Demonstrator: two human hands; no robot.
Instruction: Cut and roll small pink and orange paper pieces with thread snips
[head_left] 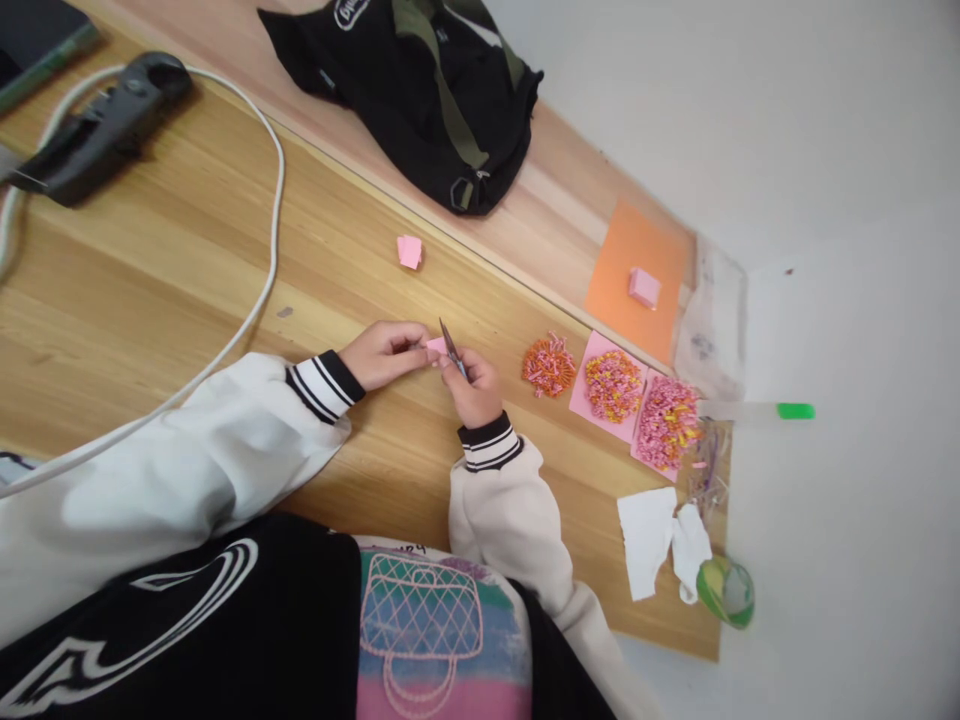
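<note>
My left hand point(388, 352) pinches a small piece of pink paper point(436, 344) above the wooden table. In my right hand point(475, 388) is a pair of small scissors point(451, 346), blades pointing up and away from me, right against the paper's edge. Fingers hide the scissors' handles. To the right of my hands lies a heap of orange and pink curled bits point(549, 365). Beyond it, a pink sheet point(581, 400) carries a heap of pink and yellow bits point(613, 386), and a larger similar heap point(666, 422) sits beside that one. A small stack of pink paper pieces point(409, 252) rests farther back.
On the back ledge are a black bag point(450, 120) and an orange sheet point(626, 270) bearing a pink block point(644, 287). A white cable point(279, 200) loops at left by a dark clamp-like device point(112, 125). White tissues point(646, 540) and a green roll point(726, 592) are at right.
</note>
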